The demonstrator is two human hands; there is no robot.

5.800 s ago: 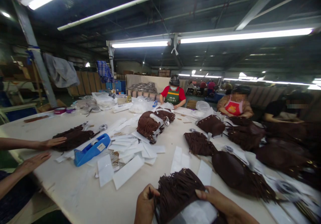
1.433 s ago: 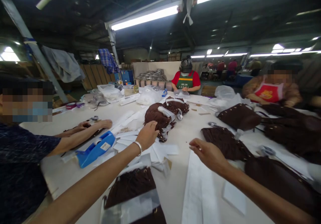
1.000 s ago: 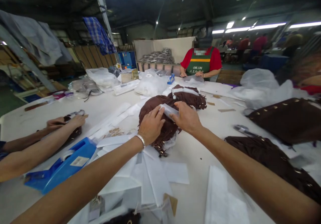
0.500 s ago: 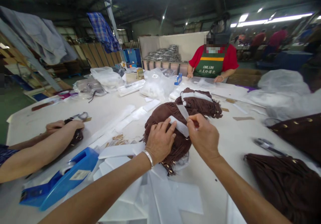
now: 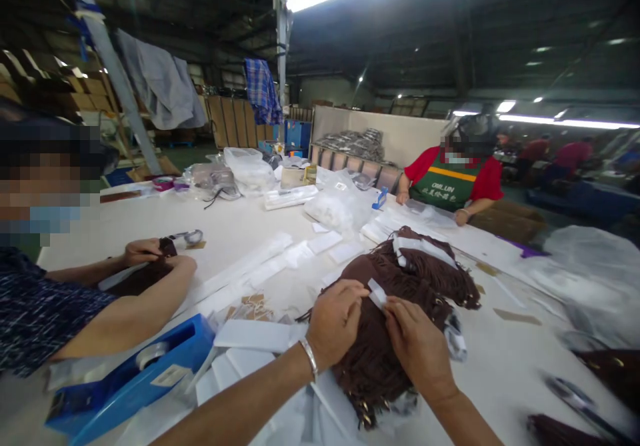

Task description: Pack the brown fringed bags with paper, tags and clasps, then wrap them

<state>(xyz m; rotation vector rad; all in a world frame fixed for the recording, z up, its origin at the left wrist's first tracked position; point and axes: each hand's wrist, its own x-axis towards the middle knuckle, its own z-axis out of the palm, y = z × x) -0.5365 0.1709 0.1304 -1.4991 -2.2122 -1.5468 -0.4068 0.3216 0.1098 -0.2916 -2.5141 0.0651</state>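
A brown fringed bag lies on the white table in front of me, with a second fringed bag just behind it. My left hand rests on the near bag, fingers curled onto its top. My right hand is beside it, and both hands pinch a small white strip that stands up between my fingertips. A silver bangle is on my left wrist.
A blue tape dispenser sits at the near left among white paper sheets. A person's arms lie at left on a dark bag. Another person in a green apron works across the table. Plastic bags lie beyond.
I reached out from a bag near me to the fringed bag pile, put both hands on it and pinched a white strip. The bag has since come closer to me.
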